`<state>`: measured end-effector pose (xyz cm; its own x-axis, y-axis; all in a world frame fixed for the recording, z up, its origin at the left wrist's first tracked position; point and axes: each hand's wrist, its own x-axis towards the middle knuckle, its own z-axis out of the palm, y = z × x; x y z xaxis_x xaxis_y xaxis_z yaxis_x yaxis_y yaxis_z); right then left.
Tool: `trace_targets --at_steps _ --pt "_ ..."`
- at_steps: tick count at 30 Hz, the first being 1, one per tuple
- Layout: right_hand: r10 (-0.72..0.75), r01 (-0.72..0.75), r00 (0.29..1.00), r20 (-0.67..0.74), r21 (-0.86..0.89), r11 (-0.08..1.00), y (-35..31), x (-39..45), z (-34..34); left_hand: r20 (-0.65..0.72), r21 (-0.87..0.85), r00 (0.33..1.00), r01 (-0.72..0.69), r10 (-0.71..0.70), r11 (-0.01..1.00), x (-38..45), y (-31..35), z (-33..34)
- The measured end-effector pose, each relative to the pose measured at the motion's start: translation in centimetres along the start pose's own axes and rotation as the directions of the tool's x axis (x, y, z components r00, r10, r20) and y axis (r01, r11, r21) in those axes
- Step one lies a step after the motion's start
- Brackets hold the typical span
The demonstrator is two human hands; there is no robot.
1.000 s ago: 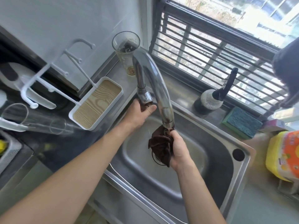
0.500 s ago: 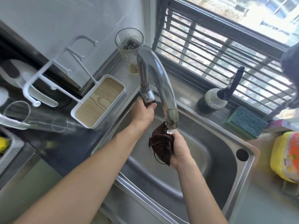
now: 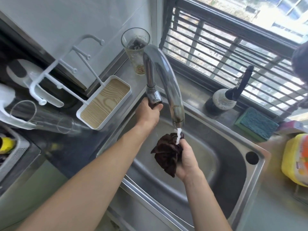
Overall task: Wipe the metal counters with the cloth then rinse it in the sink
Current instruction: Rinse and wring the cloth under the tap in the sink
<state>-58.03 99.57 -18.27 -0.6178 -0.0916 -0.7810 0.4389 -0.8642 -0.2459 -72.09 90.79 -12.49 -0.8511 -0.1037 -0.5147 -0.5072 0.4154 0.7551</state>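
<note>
Nearest, the right hand (image 3: 186, 161) gripped the bunched dark cloth (image 3: 166, 154) over the steel sink (image 3: 215, 174), fingers curled round the wad, with a thin white stream of water (image 3: 178, 135) from the faucet (image 3: 168, 84) striking the cloth's top edge. Just beyond, the left hand (image 3: 147, 112) was wrapped around the tap handle at the faucet's base. To rinse well, the person would probably need to loosen the wad so water reached the inner folds, keep it low in the basin to limit splashing, then squeeze it out. Farther back, the metal counter (image 3: 188, 87) carried a white tray with a wood-grain base (image 3: 105, 100), a tall drinking glass (image 3: 135, 50), a round scrubber with a dark handle (image 3: 224, 99) and a green-and-blue sponge (image 3: 256, 124). A yellow bottle (image 3: 295, 160) stood at the right, and a barred window (image 3: 233, 47) closed the far side.
</note>
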Motion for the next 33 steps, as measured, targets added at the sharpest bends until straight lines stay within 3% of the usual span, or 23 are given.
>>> trace_targets --at_steps 3,5,7,10,12,14,16,18,20,21,23,26,28,29,31,33 --pt "-0.047 0.029 0.981 -0.191 -0.097 0.995 0.4 -0.4 -0.2 0.005 0.160 0.997 -0.082 0.083 0.984 -0.1 -0.6 -0.3" --pt "-0.089 0.068 0.967 -0.241 -0.095 0.993 0.6 -0.7 0.0 0.063 0.237 0.990 -0.135 0.123 0.962 -0.5 -1.6 -0.2" --pt "-0.123 0.107 0.961 -0.247 -0.080 0.991 1.0 -0.7 0.2 0.169 0.275 0.985 -0.082 0.036 0.958 -1.5 -3.9 0.7" --pt "-0.152 0.139 0.943 -0.297 -0.067 0.988 1.6 -0.7 0.6 0.347 0.249 0.905 0.163 -0.245 0.955 -4.7 -7.9 1.5" --pt "-0.155 0.129 0.933 -0.325 -0.099 0.987 1.7 -0.9 0.7 0.458 0.085 0.765 0.470 -0.453 0.879 -6.3 -9.9 1.6" --pt "-0.162 0.112 0.922 -0.352 -0.157 0.981 1.9 -1.2 0.6 0.574 -0.057 0.632 0.666 -0.521 0.744 -6.7 -11.6 1.7" --pt "-0.247 0.143 0.883 -0.398 -0.272 0.952 1.9 -1.2 0.1 0.638 -0.158 0.584 0.737 -0.502 0.657 -6.8 -12.3 2.0" --pt "-0.391 0.218 0.828 -0.401 -0.412 0.885 1.8 -0.9 -0.3 0.603 -0.237 0.652 0.696 -0.459 0.678 -6.9 -12.6 2.4" --pt "-0.500 0.268 0.772 -0.391 -0.513 0.815 1.4 -1.1 -0.4 0.466 -0.252 0.805 0.520 -0.369 0.816 -6.8 -13.1 2.8" --pt "-0.529 0.287 0.746 -0.405 -0.522 0.803 1.1 -1.4 -0.4 0.386 -0.219 0.866 0.422 -0.319 0.880 -6.5 -13.4 2.9" --pt "-0.531 0.351 0.735 -0.421 -0.434 0.830 0.7 -1.6 -0.8 0.272 -0.221 0.924 0.330 -0.267 0.918 -6.1 -13.7 2.9" --pt "-0.489 0.415 0.798 -0.353 -0.266 0.870 1.4 -2.2 -1.1 0.232 -0.484 0.915 0.403 -0.330 0.777 -5.0 -13.5 2.9" --pt "-0.473 0.415 0.836 -0.279 -0.243 0.877 2.2 -2.8 -1.1 0.325 -0.582 0.859 0.511 -0.394 0.633 -4.8 -12.7 2.9" --pt "-0.456 0.398 0.860 -0.231 -0.258 0.881 2.6 -3.0 -1.1 0.396 -0.560 0.830 0.557 -0.392 0.614 -4.8 -12.6 2.9" --pt "-0.424 0.313 0.879 -0.218 -0.406 0.859 3.4 -2.7 -1.2 0.455 -0.487 0.817 0.561 -0.354 0.669 -5.5 -12.3 3.2" --pt "-0.462 0.171 0.849 -0.255 -0.695 0.699 4.0 -1.5 -1.7 0.422 -0.376 0.852 0.475 -0.309 0.796 -6.5 -12.4 4.0"
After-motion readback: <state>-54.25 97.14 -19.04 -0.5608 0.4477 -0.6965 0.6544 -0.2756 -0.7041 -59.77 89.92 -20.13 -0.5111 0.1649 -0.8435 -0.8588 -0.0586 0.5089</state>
